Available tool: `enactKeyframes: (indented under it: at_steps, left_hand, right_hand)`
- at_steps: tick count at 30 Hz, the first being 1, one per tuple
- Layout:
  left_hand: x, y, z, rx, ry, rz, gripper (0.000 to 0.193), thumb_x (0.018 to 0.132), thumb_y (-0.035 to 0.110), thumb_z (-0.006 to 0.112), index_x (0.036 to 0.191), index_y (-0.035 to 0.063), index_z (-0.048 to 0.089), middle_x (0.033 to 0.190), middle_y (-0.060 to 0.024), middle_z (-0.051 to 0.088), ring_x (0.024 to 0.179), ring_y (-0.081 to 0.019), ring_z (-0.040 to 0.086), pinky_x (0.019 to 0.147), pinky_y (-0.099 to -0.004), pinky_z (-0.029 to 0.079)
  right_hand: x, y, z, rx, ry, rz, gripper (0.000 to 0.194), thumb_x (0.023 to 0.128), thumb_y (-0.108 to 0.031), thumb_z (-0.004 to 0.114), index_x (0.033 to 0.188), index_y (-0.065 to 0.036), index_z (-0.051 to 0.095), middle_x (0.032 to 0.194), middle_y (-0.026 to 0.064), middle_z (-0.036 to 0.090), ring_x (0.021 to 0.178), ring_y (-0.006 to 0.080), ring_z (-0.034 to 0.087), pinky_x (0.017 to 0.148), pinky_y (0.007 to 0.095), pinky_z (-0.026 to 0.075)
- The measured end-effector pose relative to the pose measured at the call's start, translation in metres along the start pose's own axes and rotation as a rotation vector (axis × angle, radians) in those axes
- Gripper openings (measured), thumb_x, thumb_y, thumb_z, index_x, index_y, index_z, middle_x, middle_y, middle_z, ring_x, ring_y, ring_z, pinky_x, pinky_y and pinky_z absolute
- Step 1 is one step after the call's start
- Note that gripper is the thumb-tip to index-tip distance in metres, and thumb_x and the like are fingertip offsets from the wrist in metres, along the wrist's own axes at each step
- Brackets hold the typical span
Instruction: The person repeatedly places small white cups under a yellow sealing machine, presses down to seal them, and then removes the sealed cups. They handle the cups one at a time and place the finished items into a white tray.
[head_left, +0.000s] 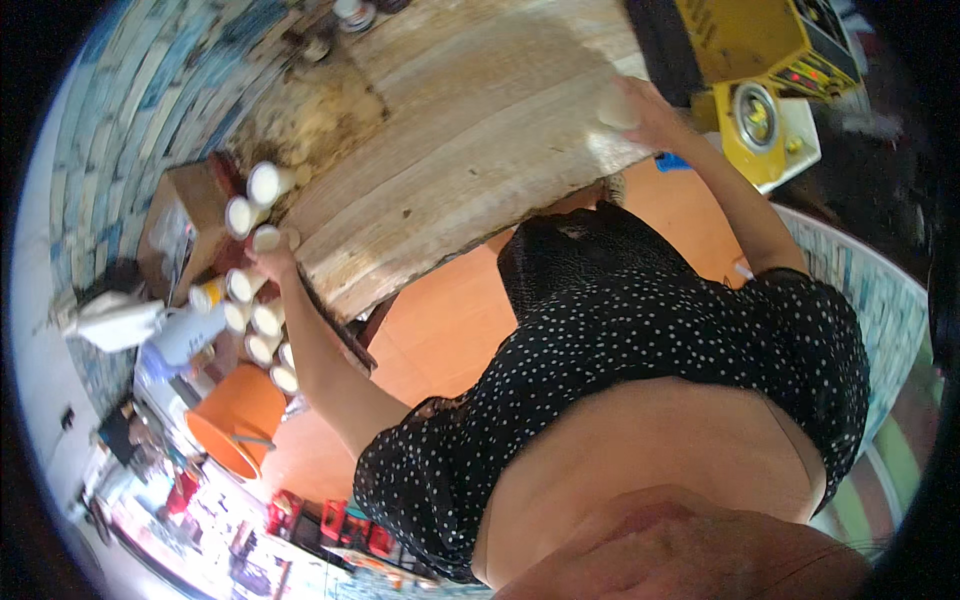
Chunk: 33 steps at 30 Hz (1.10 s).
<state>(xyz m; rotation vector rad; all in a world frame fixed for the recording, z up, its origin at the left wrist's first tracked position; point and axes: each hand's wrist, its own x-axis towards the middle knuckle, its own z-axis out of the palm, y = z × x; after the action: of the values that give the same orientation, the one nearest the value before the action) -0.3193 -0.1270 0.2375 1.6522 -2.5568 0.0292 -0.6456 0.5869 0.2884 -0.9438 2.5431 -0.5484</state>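
At the left end of the wooden table (465, 150), my left hand (275, 259) has its fingers around a white cup (265, 238). More cups with pale round tops stand about it: one cup (268, 184) beyond the hand, and several nearer to me, including a cup (244, 285) beside my wrist. Far to the right, my right hand (654, 116) is over the table's other end. Its fingers are on a pale, rounded cup (619, 109), blurred by motion. Close to that hand is a yellow machine (757, 45), apparently a cup sealer, with a round metal-rimmed opening.
A cardboard box (196, 196) stands behind the cups on the left. An orange bucket (238, 420) is beyond my left forearm. A stained patch (322, 120) marks the table near the tiled wall (142, 112). A white container (354, 13) sits at the far edge.
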Motion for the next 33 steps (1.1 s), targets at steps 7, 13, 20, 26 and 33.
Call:
enactKeyframes:
  at_steps: [7, 13, 20, 26, 33]
  left_hand:
    - [-0.102, 0.118, -0.036, -0.166, 0.013, 0.206, 0.107, 0.058, 0.036, 0.085, 0.141, -0.0048, 0.032, 0.126, -0.03, 0.052, 0.116, -0.0458, 0.05, 0.1, -0.0523, 0.04]
    - [-0.214, 0.262, -0.073, -0.4, -0.019, 0.431, 0.105, 0.06, 0.029, 0.085, 0.143, -0.0045, 0.03, 0.127, -0.0287, 0.052, 0.119, -0.0444, 0.048, 0.1, -0.052, 0.04]
    - [-0.314, 0.423, -0.106, -0.609, -0.26, 0.569, 0.104, 0.061, 0.029, 0.087, 0.141, -0.0072, 0.032, 0.126, -0.0262, 0.052, 0.118, -0.043, 0.047, 0.101, -0.0493, 0.039]
    - [-0.372, 0.541, -0.095, -0.583, -0.278, 0.641, 0.109, 0.061, 0.033, 0.087, 0.143, -0.0059, 0.028, 0.132, -0.0252, 0.047, 0.122, -0.0426, 0.043, 0.102, -0.0497, 0.039]
    - [-0.392, 0.601, -0.065, -0.412, -0.228, 0.614, 0.113, 0.061, 0.037, 0.088, 0.146, -0.0018, 0.025, 0.137, -0.0223, 0.042, 0.124, -0.042, 0.042, 0.103, -0.0496, 0.04]
  right_hand:
    - [-0.003, 0.009, -0.069, 0.046, 0.123, -0.121, 0.099, 0.068, -0.022, 0.079, 0.15, -0.009, 0.026, 0.144, 0.0196, 0.039, 0.133, 0.0368, 0.036, 0.112, 0.0425, 0.032]
    - [-0.031, 0.029, -0.173, 0.029, 0.254, -0.214, 0.101, 0.065, -0.027, 0.081, 0.148, -0.008, 0.029, 0.135, 0.0182, 0.048, 0.121, 0.0371, 0.045, 0.106, 0.0438, 0.037]
    - [-0.068, 0.06, -0.256, -0.136, 0.529, -0.298, 0.091, 0.062, -0.029, 0.083, 0.141, -0.008, 0.043, 0.125, 0.0151, 0.058, 0.113, 0.0351, 0.053, 0.099, 0.0417, 0.044]
    - [-0.068, 0.126, -0.267, -0.17, 0.514, -0.264, 0.092, 0.063, -0.031, 0.082, 0.143, -0.008, 0.042, 0.128, 0.0148, 0.056, 0.114, 0.035, 0.052, 0.099, 0.0413, 0.044]
    - [-0.043, 0.179, -0.239, -0.032, 0.432, -0.253, 0.093, 0.065, -0.027, 0.082, 0.145, -0.006, 0.038, 0.135, 0.0167, 0.051, 0.12, 0.0346, 0.048, 0.104, 0.0424, 0.038]
